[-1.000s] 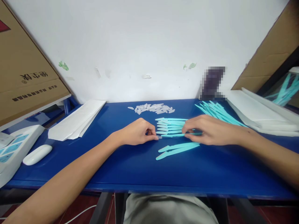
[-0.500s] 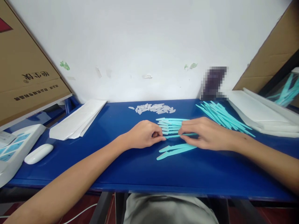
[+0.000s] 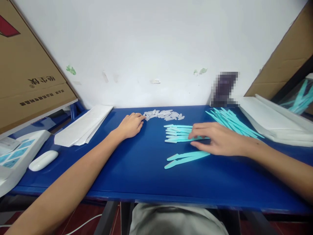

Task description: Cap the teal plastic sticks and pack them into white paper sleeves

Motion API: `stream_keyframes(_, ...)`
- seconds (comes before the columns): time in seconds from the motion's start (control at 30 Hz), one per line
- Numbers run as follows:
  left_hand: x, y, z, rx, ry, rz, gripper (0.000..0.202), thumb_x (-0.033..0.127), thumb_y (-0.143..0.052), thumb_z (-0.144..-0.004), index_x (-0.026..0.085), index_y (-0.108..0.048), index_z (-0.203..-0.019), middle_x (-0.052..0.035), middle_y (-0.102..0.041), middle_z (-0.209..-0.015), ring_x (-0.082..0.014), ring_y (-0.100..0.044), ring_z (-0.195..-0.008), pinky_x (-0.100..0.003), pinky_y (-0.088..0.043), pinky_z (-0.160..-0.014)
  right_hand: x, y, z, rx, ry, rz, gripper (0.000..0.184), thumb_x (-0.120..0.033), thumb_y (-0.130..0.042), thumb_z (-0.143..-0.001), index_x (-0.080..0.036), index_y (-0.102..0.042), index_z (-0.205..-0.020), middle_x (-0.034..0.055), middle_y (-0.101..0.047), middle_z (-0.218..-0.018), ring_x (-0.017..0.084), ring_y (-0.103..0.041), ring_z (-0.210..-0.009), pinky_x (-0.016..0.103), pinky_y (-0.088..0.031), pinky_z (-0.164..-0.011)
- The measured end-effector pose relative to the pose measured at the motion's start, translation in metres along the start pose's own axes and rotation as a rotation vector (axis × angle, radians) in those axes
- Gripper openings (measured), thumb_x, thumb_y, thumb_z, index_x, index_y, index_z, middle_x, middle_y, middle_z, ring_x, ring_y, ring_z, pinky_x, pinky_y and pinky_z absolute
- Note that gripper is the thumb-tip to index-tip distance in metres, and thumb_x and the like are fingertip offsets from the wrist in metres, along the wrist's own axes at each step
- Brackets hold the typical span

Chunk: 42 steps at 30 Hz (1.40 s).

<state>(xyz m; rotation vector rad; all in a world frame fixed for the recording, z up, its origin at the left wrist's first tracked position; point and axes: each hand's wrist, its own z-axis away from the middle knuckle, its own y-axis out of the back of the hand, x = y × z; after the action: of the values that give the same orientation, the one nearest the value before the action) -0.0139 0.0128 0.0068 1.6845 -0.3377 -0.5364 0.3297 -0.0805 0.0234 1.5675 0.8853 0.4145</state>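
My left hand (image 3: 131, 125) reaches to the left end of a pile of small translucent white caps (image 3: 163, 114), its fingers stretched out and their tips at the pile's edge. Over the handle ends of a row of turquoise eyebrow razors (image 3: 174, 133) hovers my right hand (image 3: 210, 137). Its thumb and fingers are apart, with the nearest razor of the row lying between them and partly hidden. Closer to me, two more turquoise razors (image 3: 181, 160) lie in a narrow V, their handle ends near my right thumb.
A larger heap of turquoise razors (image 3: 232, 121) lies at the back right of the blue table (image 3: 137, 176). White sheets (image 3: 83, 125) are on the left, with a white oval case (image 3: 43, 160) and a white device (image 3: 26, 147). More white packaging (image 3: 274, 120) lies right.
My left hand has let go of the razor and moved back and left to the caps. That razor now lies in the row, and my right fingers have parted.
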Motion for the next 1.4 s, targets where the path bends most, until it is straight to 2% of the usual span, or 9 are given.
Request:
stream_keyframes(0.23,0.01,0.009,0.0,-0.009,-0.068,-0.078,0.041,0.022,-0.037,-0.1,0.021,-0.068,-0.127,-0.0103,-0.068,-0.124,-0.0294,-0.065,-0.111,-0.041,-0.05,-0.089,-0.016,0.005,-0.002,-0.22,-0.011,-0.11,0.015,-0.028,-0.061,-0.088,-0.022,-0.075,-0.09,0.0027,-0.072,-0.09,0.016,-0.062,-0.073,0.028,-0.042,-0.067)
stream_keyframes(0.4,0.025,0.027,0.008,-0.048,-0.1,-0.073,0.031,0.029,-0.048,-0.096,0.021,-0.077,-0.104,-0.0082,-0.076,-0.106,-0.0279,-0.07,-0.101,-0.036,-0.05,-0.081,-0.011,0.008,-0.003,-0.242,-0.086,-0.063,0.018,-0.032,-0.059,-0.089,-0.022,-0.074,-0.089,0.0021,-0.07,-0.083,0.017,-0.059,-0.07,0.03,-0.04,-0.068)
stream_keyframes(0.53,0.032,0.036,0.013,-0.041,-0.057,-0.057,0.028,0.032,-0.051,-0.092,0.021,-0.077,-0.091,-0.0071,-0.077,-0.092,-0.0264,-0.071,-0.088,-0.034,-0.049,-0.072,-0.01,0.005,-0.001,-0.217,-0.044,0.029,0.017,-0.033,-0.058,-0.089,-0.022,-0.072,-0.087,0.001,-0.07,-0.078,0.017,-0.054,-0.067,0.036,-0.037,-0.079)
stream_keyframes(0.63,0.029,0.033,0.013,-0.01,-0.02,-0.04,0.027,0.032,-0.051,-0.092,0.019,-0.074,-0.098,-0.0076,-0.076,-0.094,-0.0254,-0.07,-0.085,-0.033,-0.048,-0.07,-0.008,0.002,0.002,-0.201,-0.027,0.103,0.023,-0.037,-0.056,-0.092,-0.023,-0.072,-0.082,0.0012,-0.067,-0.067,0.02,-0.049,-0.068,0.038,-0.034,-0.078)
stream_keyframes(0.73,0.024,0.027,0.012,0.008,-0.077,-0.025,0.032,0.032,-0.048,-0.097,0.018,-0.071,-0.114,-0.0104,-0.073,-0.108,-0.0263,-0.069,-0.096,-0.033,-0.05,-0.076,-0.007,0.0,0.004,-0.181,-0.037,0.141,0.025,-0.038,-0.057,-0.092,-0.024,-0.073,-0.08,0.0029,-0.064,-0.059,0.023,-0.048,-0.073,0.036,-0.033,-0.072)
stream_keyframes(0.83,0.021,0.026,0.012,-0.017,-0.166,-0.017,0.031,0.028,-0.046,-0.099,0.019,-0.074,-0.109,-0.0114,-0.071,-0.11,-0.0263,-0.067,-0.102,-0.033,-0.049,-0.079,-0.009,0.0,0.004,-0.174,-0.034,0.144,0.019,-0.029,-0.058,-0.089,-0.024,-0.073,-0.078,0.0026,-0.063,-0.057,0.023,-0.05,-0.072,0.034,-0.033,-0.068)
stream_keyframes(1.03,0.023,0.041,0.015,-0.12,-0.2,0.117,0.01,0.024,-0.063,-0.087,0.02,-0.073,-0.088,-0.0022,-0.071,-0.071,-0.0184,-0.065,-0.064,-0.028,-0.04,-0.059,-0.019,0.006,0.0,-0.233,-0.056,0.067,0.015,-0.016,-0.057,-0.084,-0.022,-0.067,-0.074,-0.0004,-0.066,-0.066,0.016,-0.054,-0.061,0.031,-0.036,-0.063)
stream_keyframes(1.27,0.045,0.05,0.026,0.099,-0.379,0.696,0.016,0.026,-0.066,-0.089,0.017,-0.076,-0.098,-0.0021,-0.078,-0.084,-0.0118,-0.071,-0.067,-0.021,-0.051,-0.063,-0.008,0.007,0.004,0.006,0.008,0.051,0.009,-0.019,-0.056,-0.083,-0.021,-0.065,-0.083,0.0027,-0.064,-0.082,0.015,-0.056,-0.064,0.028,-0.037,-0.061)
stream_keyframes(1.4,0.059,0.041,0.028,0.139,-0.413,0.794,0.011,0.023,-0.071,-0.084,0.016,-0.075,-0.092,-0.0021,-0.077,-0.086,-0.0096,-0.069,-0.062,-0.019,-0.049,-0.056,-0.007,0.014,0.005,0.132,0.097,0.051,0.009,-0.018,-0.053,-0.086,-0.021,-0.06,-0.082,0.0026,-0.062,-0.079,0.016,-0.055,-0.068,0.029,-0.04,-0.069)
